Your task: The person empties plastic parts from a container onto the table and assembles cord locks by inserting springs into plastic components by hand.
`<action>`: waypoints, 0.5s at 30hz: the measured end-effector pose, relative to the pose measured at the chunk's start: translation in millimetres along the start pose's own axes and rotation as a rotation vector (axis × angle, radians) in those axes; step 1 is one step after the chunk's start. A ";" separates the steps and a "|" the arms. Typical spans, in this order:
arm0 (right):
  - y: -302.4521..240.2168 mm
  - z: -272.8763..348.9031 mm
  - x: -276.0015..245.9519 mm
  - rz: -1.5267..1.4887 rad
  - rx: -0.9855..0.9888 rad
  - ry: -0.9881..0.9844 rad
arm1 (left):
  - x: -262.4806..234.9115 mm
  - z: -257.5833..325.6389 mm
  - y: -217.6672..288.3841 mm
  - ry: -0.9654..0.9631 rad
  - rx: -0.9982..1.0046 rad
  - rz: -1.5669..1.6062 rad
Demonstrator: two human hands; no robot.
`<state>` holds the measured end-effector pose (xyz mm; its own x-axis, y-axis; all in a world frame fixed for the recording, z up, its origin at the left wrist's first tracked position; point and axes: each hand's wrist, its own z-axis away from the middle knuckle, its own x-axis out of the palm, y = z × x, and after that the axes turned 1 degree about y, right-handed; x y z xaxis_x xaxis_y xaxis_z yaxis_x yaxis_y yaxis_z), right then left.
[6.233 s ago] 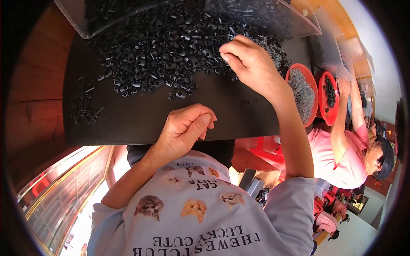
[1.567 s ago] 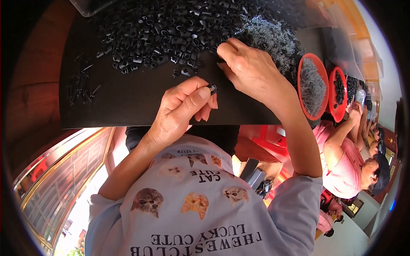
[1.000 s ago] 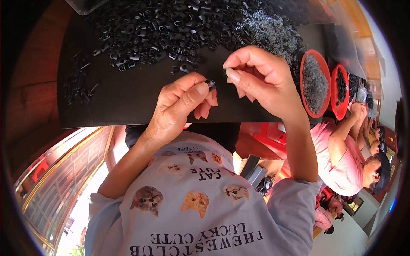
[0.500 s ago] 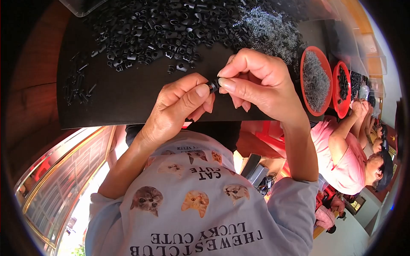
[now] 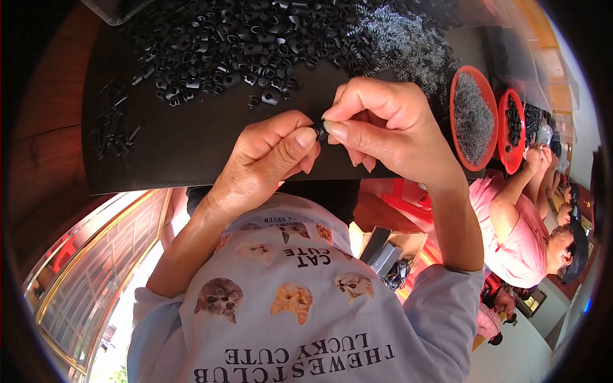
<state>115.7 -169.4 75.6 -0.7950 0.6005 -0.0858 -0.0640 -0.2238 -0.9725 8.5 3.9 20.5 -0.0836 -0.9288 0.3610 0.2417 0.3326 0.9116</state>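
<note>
Just above the near edge of the dark table, my left hand (image 5: 271, 153) pinches a small black plastic part (image 5: 320, 132) between thumb and forefinger. My right hand (image 5: 389, 127) meets it from the right, thumb and forefinger pressed together against the part's end. Whatever lies between those right fingertips is too small and covered to make out. Beyond my hands spreads a heap of short black plastic tube-like pieces (image 5: 223, 48). A pile of small metal springs (image 5: 408, 48) adjoins that heap on its right.
At the right stands a red bowl (image 5: 455, 121) filled with springs, beside a second red bowl (image 5: 522, 137) with black pieces. Thin black pieces (image 5: 115, 124) lie scattered at the table's left. A person in pink (image 5: 511, 236) works farther right.
My right fingertips have shifted slightly left, closer against the black part, so less of it shows. The left hand keeps its grip, nearly still.
</note>
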 end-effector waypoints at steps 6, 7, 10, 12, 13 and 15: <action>1.4 -0.9 0.7 0.054 -0.025 -0.003 | 0.8 -1.8 -0.8 -0.005 0.026 0.003; 0.6 -1.4 1.0 0.054 -0.024 -0.003 | 1.3 -1.7 -1.6 0.014 0.023 -0.004; -1.8 -3.4 3.4 0.082 -0.018 -0.010 | 0.5 0.4 -5.8 0.049 0.022 0.010; -1.5 -3.7 5.4 0.037 -0.005 0.010 | -0.9 -0.1 -7.7 0.059 0.023 0.031; -0.3 -4.0 6.1 0.037 -0.005 0.011 | -2.1 -1.9 -8.1 0.043 0.050 0.044; 3.5 -3.9 6.7 -0.038 0.000 0.028 | -1.4 -2.0 -8.0 0.028 0.076 0.054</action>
<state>112.5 -163.2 70.7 -0.7747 0.6299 -0.0554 -0.0938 -0.2011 -0.9751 8.6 2.2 12.3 -0.0448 -0.9130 0.4054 0.1715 0.3928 0.9035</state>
